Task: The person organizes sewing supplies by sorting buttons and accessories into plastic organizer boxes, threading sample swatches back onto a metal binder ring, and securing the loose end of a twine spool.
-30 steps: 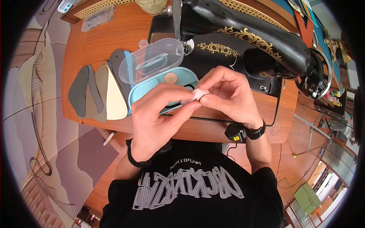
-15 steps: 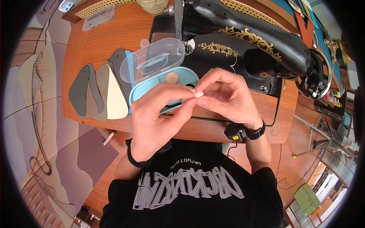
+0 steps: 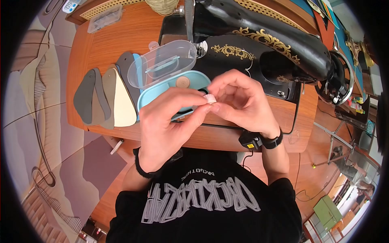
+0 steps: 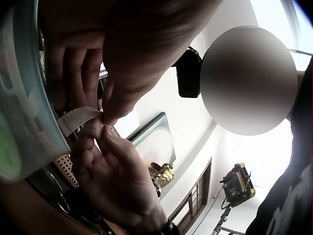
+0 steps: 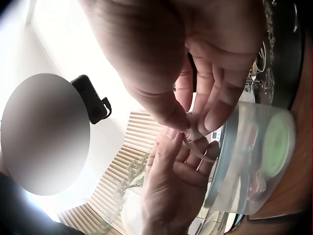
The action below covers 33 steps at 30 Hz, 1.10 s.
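A small pale, ribbon-like strip (image 3: 209, 98) is held at the fingertips in front of the body. My left hand (image 3: 164, 121) pinches it between thumb and index finger. From the other side my right hand (image 3: 243, 101) holds it, thumb against its lower edge and index finger arched above. In the left wrist view the strip (image 4: 78, 120) curves away from the fingertips as a flat band. Just beyond the hands lies an oval light-blue box (image 3: 146, 96) with its clear lid (image 3: 135, 75) swung open. A round tan disc (image 3: 183, 82) sits inside; the left hand hides part of the box.
A black sewing machine (image 3: 279, 38) with gold ornament occupies the back right of the wooden table (image 3: 109, 38). Grey, brown and cream flat pieces (image 3: 123, 103) lie fanned at left. A clear container (image 3: 104, 19) and a yarn ball (image 3: 162, 5) are at the back.
The fingertips have shifted slightly around the strip, and it now stands more upright between them. My right index finger has lifted a little away from the thumb. The box has stayed put.
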### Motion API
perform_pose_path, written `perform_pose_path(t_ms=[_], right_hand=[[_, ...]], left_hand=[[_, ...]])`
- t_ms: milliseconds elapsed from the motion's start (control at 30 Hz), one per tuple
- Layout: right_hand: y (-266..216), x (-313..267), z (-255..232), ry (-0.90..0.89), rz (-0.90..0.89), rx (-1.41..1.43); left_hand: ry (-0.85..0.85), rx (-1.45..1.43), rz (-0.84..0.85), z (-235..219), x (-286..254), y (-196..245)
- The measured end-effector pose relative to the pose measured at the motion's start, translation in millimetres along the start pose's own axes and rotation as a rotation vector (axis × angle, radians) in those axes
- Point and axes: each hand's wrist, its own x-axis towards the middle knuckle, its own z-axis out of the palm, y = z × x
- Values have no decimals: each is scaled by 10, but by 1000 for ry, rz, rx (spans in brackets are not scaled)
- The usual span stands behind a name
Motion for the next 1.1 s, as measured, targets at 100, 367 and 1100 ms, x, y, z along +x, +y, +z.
perform_pose_path(t_ms=[100, 367, 1100], right_hand=[[-30, 29, 34, 21, 22, 91], [46, -9, 22, 4, -3, 29], [100, 42, 7, 210, -96, -268]], left_hand=[[-3, -14, -41, 16, -12, 20], [-17, -3, -46, -48, -35, -2], [-76, 570, -162, -517, 47, 14]])
